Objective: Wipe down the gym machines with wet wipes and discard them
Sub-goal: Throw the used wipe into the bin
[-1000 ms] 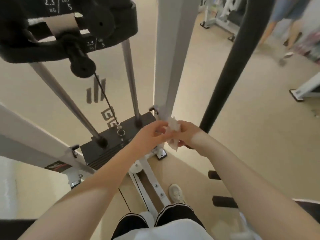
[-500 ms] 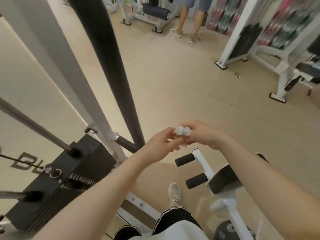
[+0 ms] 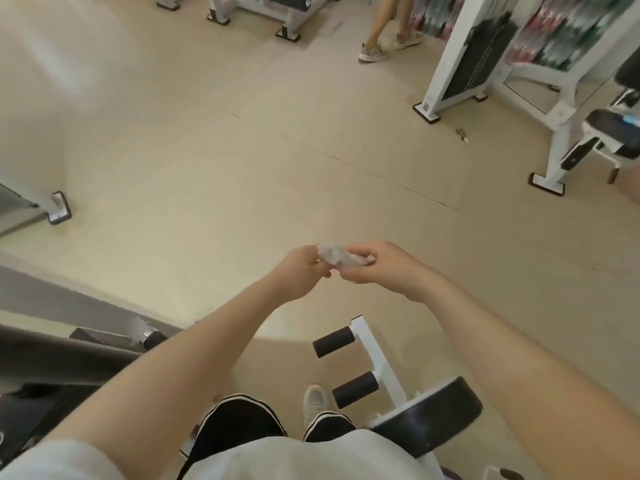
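A crumpled white wet wipe (image 3: pixel 337 255) sits between my two hands, out in front of me over the beige floor. My left hand (image 3: pixel 301 271) pinches its left end and my right hand (image 3: pixel 384 268) grips its right end with curled fingers. Below my arms stands a white gym machine frame (image 3: pixel 377 355) with two black foam rollers (image 3: pixel 333 341) and a black padded seat (image 3: pixel 436 407). The machine I stood at shows only as a blurred dark bar (image 3: pixel 69 351) at the lower left.
Open beige floor (image 3: pixel 242 161) lies ahead. A white weight-stack machine (image 3: pixel 460 53) and a bench (image 3: pixel 609 133) stand at the right. More machine feet (image 3: pixel 287 32) line the far side, and a person's legs (image 3: pixel 381 32) are there. A frame foot (image 3: pixel 59 209) is at the left.
My view has swung right, away from the weight stack and upright post toward the open floor. The wipe left the post and got bunched smaller between both hands.
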The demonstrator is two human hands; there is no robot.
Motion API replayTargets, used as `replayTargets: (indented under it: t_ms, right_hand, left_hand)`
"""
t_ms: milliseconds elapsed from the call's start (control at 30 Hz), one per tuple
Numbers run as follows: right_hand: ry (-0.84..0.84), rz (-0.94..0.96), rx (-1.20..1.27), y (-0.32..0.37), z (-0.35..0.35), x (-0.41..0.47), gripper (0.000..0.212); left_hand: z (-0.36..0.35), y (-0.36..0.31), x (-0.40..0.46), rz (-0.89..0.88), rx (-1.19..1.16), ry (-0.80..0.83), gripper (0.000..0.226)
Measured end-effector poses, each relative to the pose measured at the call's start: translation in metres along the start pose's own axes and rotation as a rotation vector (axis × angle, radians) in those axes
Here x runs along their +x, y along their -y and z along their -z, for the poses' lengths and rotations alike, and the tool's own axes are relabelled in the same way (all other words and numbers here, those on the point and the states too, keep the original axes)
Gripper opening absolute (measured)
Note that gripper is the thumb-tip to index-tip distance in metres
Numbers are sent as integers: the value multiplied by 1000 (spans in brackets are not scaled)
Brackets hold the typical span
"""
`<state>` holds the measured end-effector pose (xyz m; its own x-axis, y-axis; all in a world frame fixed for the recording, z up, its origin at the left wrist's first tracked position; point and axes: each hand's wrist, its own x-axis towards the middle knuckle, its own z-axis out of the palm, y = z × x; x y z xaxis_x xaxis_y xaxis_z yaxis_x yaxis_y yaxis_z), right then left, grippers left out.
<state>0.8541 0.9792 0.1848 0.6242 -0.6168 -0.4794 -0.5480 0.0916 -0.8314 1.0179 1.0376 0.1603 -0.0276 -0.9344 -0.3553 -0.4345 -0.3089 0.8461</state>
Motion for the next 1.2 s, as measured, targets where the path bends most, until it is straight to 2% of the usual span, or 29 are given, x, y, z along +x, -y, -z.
replayTargets:
  t_ms: [167,267,400,533,700,867,1033,1100,1200]
  right_hand:
    - [-101,-129,300,-14,31,7,17]
    - [-172,-154,425,-18,50,7,10]
    - [-411,-145,491,-22,90,2,12]
    - [-628,-138,799,-41,128,0,4]
    - [-957,-176,1015,-68,167,32,9]
    - [-1237,-229,1198,-73,223,107,21]
    - [-1330,-284,1518,-56,276,175,16]
    - [-1370,-279,1545,-52,294,183,20]
    - [-1459,-239,1537,-50,315,181,21]
  left_hand:
    - [0,-8,36,66,-98,-35,22]
    - [-14,-43,70,-34,-156,58,25]
    - [-38,-101,109,-134,-175,171,27]
    - [-59,-131,154,-190,-198,329,26]
    - [-69,-144,236,-114,-113,411,17]
    - [-43,-151,343,-80,12,518,19]
    - [-7,-172,446,42,-174,472,17]
    - [-4,-183,474,85,-251,511,14]
    - [-14,-198,505,72,-200,573,12]
